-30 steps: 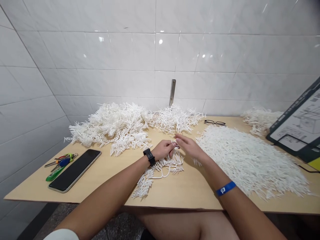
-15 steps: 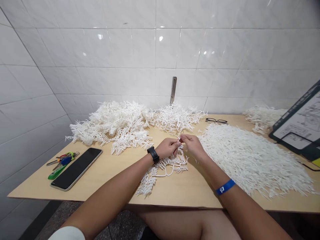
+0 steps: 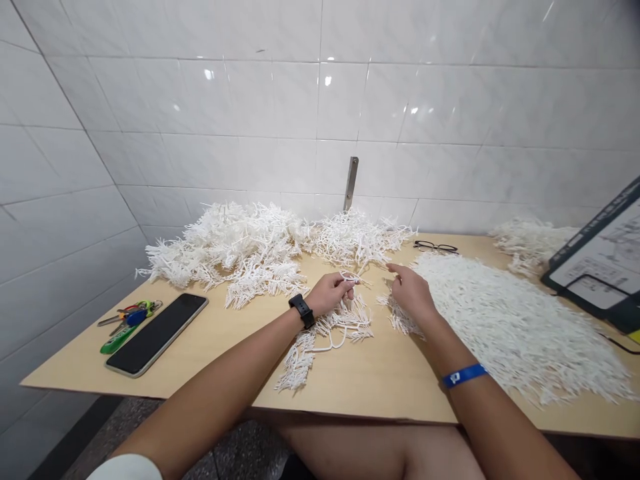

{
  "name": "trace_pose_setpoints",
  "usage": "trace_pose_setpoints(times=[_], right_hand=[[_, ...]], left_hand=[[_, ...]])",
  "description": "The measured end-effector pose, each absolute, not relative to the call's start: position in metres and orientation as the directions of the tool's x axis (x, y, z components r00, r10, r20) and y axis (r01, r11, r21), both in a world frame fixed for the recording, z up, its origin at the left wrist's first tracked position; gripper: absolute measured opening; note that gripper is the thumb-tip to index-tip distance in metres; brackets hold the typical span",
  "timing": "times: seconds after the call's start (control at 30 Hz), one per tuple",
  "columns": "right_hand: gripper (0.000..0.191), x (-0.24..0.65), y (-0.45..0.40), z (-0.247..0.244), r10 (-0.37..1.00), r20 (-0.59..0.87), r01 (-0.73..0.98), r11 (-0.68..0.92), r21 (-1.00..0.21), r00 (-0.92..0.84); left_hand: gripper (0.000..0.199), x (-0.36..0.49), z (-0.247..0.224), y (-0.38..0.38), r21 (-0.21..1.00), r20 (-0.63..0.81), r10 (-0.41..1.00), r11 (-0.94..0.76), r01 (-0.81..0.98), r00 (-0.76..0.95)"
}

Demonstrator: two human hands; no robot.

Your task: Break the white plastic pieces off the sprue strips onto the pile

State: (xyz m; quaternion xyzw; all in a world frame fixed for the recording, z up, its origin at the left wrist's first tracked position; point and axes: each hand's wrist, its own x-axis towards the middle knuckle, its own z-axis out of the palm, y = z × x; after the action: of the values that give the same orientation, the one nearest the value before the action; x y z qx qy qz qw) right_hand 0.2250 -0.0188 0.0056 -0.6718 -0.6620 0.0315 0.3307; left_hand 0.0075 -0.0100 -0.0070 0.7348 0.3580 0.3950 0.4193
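My left hand (image 3: 331, 293), with a black watch on its wrist, pinches a white plastic branch-like frame (image 3: 327, 330) that trails down over the wooden table (image 3: 235, 347) toward me. A hand's width to the right, my right hand (image 3: 414, 298) hovers with its fingers loosely spread and nothing visible in them. It sits at the left edge of a wide flat pile of small white plastic sticks (image 3: 500, 320). A blue band circles my right wrist.
A heap of uncut white frames (image 3: 250, 250) lies at the back left, a smaller one (image 3: 530, 240) at the back right. A phone (image 3: 157, 333) and keys (image 3: 125, 320) lie at the left, glasses (image 3: 436, 247) at the back, and a dark board (image 3: 595, 267) leans at the right.
Half a second ago both hands met at the frame's top end. My right hand has since pulled away to the right, toward the stick pile; the left still holds the frame.
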Motion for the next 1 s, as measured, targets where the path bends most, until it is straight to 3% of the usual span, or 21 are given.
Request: trace_pose_setpoints(times=[0.1,0.2,0.4,0.63,0.83,1.0], right_hand=[[0.052,0.223,-0.02,0.007,0.881,0.458,0.839,0.161,-0.52,0.115],[0.04,0.216,-0.025,0.011,0.869,0.488,0.759,0.265,-0.595,0.079],[0.031,0.197,-0.035,0.016,0.902,0.423,0.579,0.391,-0.715,-0.086],[0.035,0.183,-0.043,0.022,0.913,0.321,0.439,0.404,-0.803,-0.253],[0.032,0.171,-0.042,0.013,0.906,0.236,0.507,0.397,-0.765,-0.352],[0.031,0.168,-0.042,0.011,0.897,0.288,0.543,0.434,-0.719,-0.335]], left_hand=[[0.028,0.008,-0.007,-0.012,0.911,0.273,0.848,-0.379,0.16,0.454],[0.03,0.008,-0.005,-0.013,0.936,0.261,0.853,-0.338,0.096,0.452],[0.056,0.008,-0.001,-0.014,0.974,0.197,0.886,-0.224,0.015,0.419],[0.065,0.007,0.002,-0.014,0.957,0.236,0.894,-0.281,0.067,0.38],[0.068,0.006,0.002,-0.012,0.953,0.258,0.884,-0.3,0.05,0.391],[0.068,0.007,-0.001,-0.011,0.97,0.241,0.912,-0.233,-0.064,0.332]])
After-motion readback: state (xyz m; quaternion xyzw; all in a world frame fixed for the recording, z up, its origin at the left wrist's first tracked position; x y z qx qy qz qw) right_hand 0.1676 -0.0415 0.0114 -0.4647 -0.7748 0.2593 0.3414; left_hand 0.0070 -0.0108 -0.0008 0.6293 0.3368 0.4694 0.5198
